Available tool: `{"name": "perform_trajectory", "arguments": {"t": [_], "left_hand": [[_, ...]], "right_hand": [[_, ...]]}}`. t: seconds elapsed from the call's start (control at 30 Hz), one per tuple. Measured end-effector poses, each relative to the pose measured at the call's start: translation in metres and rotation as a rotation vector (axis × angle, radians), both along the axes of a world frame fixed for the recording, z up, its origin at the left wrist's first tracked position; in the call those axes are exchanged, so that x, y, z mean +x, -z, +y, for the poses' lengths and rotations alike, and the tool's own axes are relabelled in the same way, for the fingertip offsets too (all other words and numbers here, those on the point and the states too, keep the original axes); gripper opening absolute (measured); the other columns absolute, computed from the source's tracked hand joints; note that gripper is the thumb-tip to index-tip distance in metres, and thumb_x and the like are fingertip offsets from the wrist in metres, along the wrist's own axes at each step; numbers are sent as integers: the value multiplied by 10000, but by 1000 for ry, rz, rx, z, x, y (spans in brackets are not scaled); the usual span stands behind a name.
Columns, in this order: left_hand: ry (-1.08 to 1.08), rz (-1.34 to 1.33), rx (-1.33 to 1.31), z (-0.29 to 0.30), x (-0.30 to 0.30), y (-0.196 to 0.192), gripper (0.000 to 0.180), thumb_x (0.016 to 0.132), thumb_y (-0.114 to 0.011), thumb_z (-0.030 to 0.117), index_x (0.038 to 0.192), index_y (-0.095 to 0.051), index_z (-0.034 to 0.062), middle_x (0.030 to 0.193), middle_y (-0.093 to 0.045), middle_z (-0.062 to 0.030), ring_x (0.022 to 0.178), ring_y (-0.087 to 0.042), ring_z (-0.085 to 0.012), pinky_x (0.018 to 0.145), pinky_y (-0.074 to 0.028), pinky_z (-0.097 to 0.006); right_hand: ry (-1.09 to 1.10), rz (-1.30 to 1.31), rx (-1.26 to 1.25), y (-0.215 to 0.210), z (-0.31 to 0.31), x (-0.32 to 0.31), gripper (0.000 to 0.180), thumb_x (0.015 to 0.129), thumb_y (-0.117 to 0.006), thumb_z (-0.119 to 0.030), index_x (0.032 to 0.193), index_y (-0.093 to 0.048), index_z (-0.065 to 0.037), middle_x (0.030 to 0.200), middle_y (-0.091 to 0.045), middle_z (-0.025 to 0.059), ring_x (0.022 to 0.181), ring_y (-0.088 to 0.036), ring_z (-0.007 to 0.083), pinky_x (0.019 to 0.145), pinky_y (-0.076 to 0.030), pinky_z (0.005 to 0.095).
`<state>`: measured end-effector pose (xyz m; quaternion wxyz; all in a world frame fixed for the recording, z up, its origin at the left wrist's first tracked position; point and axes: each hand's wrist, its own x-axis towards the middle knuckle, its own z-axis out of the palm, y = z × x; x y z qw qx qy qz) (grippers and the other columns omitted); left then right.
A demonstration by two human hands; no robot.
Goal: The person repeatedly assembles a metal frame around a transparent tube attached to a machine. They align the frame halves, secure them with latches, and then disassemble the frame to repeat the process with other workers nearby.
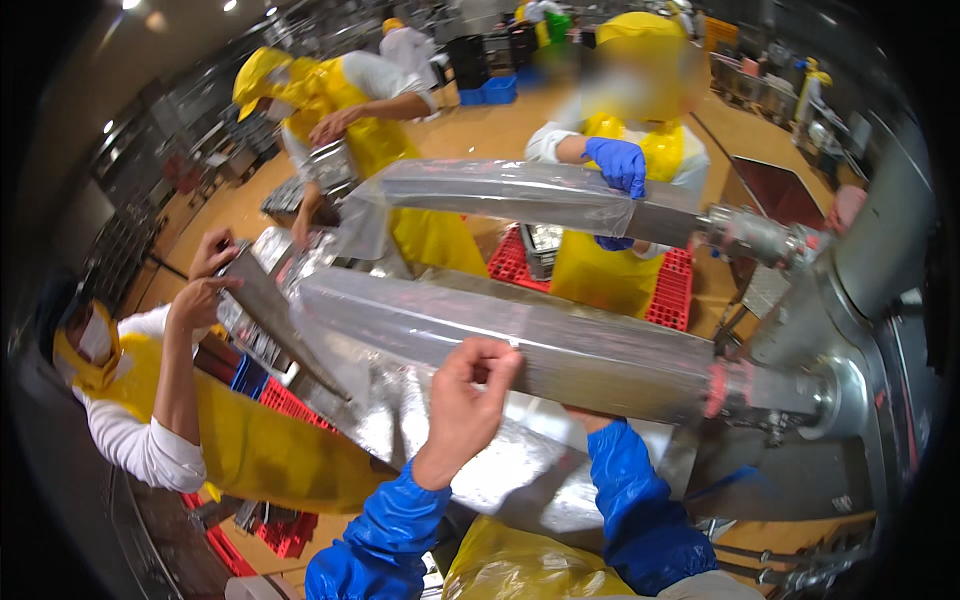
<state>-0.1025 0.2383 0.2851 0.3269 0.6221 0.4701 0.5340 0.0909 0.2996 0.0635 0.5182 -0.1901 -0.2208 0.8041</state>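
One clear plastic sleeve (400, 308) lies over the near metal tube (620, 370), left of a steel fitting (790, 388). The left hand (468, 398) pinches the sleeve at mid-tube between thumb and forefinger; the right hand (590, 418) is mostly hidden underneath; I cannot tell its grip.

At 6 o'clock, the left hand (470, 400) pinches clear film (400, 305) on a metal tube (615, 368); toward 5, the right hand (590, 418), mostly hidden, meets its underside. Toward 1, a blue-gloved hand (617, 166) grips a second tube (667, 225).
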Motion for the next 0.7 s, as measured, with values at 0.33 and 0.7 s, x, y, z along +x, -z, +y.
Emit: {"name": "perform_trajectory", "arguments": {"t": [0.33,0.7], "left_hand": [[281,-76,-101,-91,167,18,122,994,-742,118,1023,-701,7,877,-694,-4,779,-607,-56,721,-506,-228],[407,-218,-48,-112,258,29,106,984,-753,74,1018,-671,16,876,-697,-20,769,-634,-65,703,-512,-218]], "right_hand": [[22,-618,-362,85,-323,188,364,1079,-555,-336,1313,-622,-66,1208,-715,69,1015,-679,160,771,-498,308],[998,-400,-576,144,-563,240,311,1010,-620,-390,1042,-685,-88,773,-645,30,639,-607,141,564,-455,296]]}}
